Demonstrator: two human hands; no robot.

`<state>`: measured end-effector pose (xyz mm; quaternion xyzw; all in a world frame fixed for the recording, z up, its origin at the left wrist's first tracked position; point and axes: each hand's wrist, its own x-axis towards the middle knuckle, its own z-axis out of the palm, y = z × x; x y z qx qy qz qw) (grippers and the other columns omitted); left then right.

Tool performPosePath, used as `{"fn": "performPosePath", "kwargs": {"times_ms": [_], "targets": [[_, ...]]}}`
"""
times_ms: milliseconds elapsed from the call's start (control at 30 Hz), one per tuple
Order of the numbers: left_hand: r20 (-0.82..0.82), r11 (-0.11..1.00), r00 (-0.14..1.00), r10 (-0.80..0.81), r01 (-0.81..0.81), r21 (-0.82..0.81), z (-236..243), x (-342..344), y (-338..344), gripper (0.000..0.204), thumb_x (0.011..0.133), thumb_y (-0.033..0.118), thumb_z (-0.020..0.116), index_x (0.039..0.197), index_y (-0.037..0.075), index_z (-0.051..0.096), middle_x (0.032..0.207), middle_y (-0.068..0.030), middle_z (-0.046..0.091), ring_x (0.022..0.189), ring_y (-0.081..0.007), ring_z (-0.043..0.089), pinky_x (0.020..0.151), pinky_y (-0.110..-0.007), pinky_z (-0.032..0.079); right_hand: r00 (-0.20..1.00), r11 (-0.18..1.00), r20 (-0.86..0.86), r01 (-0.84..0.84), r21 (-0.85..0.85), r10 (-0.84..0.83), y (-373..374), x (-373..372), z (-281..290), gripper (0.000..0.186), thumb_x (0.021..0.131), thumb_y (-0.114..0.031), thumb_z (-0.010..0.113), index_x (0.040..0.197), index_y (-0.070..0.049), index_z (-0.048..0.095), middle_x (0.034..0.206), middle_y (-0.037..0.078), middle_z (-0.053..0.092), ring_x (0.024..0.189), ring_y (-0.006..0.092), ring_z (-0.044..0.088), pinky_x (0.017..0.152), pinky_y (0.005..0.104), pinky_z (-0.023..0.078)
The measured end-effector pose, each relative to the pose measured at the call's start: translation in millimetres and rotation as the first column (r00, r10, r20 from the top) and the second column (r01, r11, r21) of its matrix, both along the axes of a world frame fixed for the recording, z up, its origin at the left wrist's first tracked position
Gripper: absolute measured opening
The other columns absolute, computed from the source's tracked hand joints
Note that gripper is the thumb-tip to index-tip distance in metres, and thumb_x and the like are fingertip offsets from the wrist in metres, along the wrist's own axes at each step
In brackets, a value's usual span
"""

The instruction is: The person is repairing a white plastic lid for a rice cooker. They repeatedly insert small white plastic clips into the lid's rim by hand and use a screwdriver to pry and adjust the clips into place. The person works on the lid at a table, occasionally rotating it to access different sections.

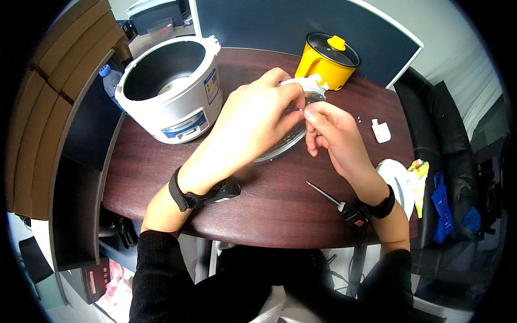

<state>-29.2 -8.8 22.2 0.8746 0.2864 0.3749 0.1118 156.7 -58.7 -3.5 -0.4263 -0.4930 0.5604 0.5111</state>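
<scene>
My left hand [258, 113] reaches over a round lid [285, 144] with a white hinge piece at its back and a perforated, shiny surface, its fingers curled by that edge. My right hand [334, 137] meets the left fingertips in a pinch over the lid; the small thing between them is too hidden to name. Behind and left stands a white cooker body [196, 118] with a dark, open interior. A screwdriver [350, 212] lies below my right hand, and a small white plastic piece [381, 130] lies to its right with tiny bits nearby.
A yellow pot [318, 72] with a black lid stands at the back. A white round item [393, 175] and yellow cloth [421, 177] sit at the right edge. A water bottle [110, 83], cardboard boxes [62, 59] and a dark sofa [447, 140] flank the table [258, 220]. A dark partition rises behind.
</scene>
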Motion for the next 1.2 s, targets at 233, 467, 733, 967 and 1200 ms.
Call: {"fn": "performPosePath", "kwargs": {"times_ms": [233, 467, 733, 967, 1200], "targets": [[-0.024, 0.997, 0.999, 0.025, -0.023, 0.068, 0, 3, -5, 0.019, 0.080, 0.013, 0.076, 0.093, 0.008, 0.064, 0.103, -0.0112, 0.063, 0.083, -0.0334, 0.067, 0.071, -0.040, 0.053, 0.988, 0.998, 0.142, -0.059, 0.018, 0.056, 5, 11, 7, 0.022, 0.097, -0.022, 0.064, 0.098, 0.000, 0.065, 0.076, 0.001, 0.058, 0.057, 0.0074, 0.057, 0.047, 0.0207, 0.043], [-0.025, 0.996, 1.000, -0.005, 0.007, 0.087, 0, 4, -5, 0.017, 0.080, 0.013, 0.076, 0.092, 0.008, 0.065, 0.104, -0.0119, 0.063, 0.084, -0.0348, 0.067, 0.071, -0.041, 0.054, 0.984, 0.989, 0.110, -0.134, -0.060, 0.140, 11, 18, 8, 0.023, 0.097, -0.025, 0.064, 0.092, -0.003, 0.064, 0.077, 0.000, 0.057, 0.058, 0.0066, 0.056, 0.048, 0.0202, 0.042], [-0.012, 0.999, 0.999, -0.033, 0.033, 0.027, 3, 3, -5, 0.018, 0.079, 0.009, 0.076, 0.092, 0.006, 0.065, 0.104, -0.0120, 0.063, 0.087, -0.0339, 0.068, 0.072, -0.039, 0.054, 0.983, 0.981, -0.019, -0.186, -0.061, 0.185, 14, 19, 0, 0.023, 0.097, -0.025, 0.064, 0.084, -0.005, 0.061, 0.072, -0.002, 0.054, 0.055, 0.0057, 0.051, 0.047, 0.0210, 0.038], [0.035, 0.999, 0.998, -0.046, 0.045, 0.026, 1, 3, 1, 0.027, 0.085, 0.003, 0.068, 0.111, 0.006, 0.061, 0.103, -0.0150, 0.066, 0.091, -0.0357, 0.067, 0.077, -0.040, 0.054, 0.971, 0.973, 0.221, 0.035, 0.229, -0.087, 10, 16, 1, 0.012, 0.094, -0.013, 0.067, 0.094, -0.001, 0.066, 0.072, 0.000, 0.060, 0.055, 0.0044, 0.052, 0.048, 0.0201, 0.038], [0.050, 1.000, 0.998, 0.022, -0.022, -0.004, 1, 5, -3, 0.033, 0.088, 0.006, 0.065, 0.120, 0.002, 0.057, 0.109, -0.0205, 0.068, 0.100, -0.0383, 0.067, 0.082, -0.042, 0.054, 0.769, 0.788, 0.456, 0.098, 0.608, -0.448, 10, 5, 2, 0.009, 0.087, -0.004, 0.072, 0.091, 0.001, 0.067, 0.075, 0.004, 0.064, 0.059, 0.0070, 0.056, 0.053, 0.0237, 0.045]]}}
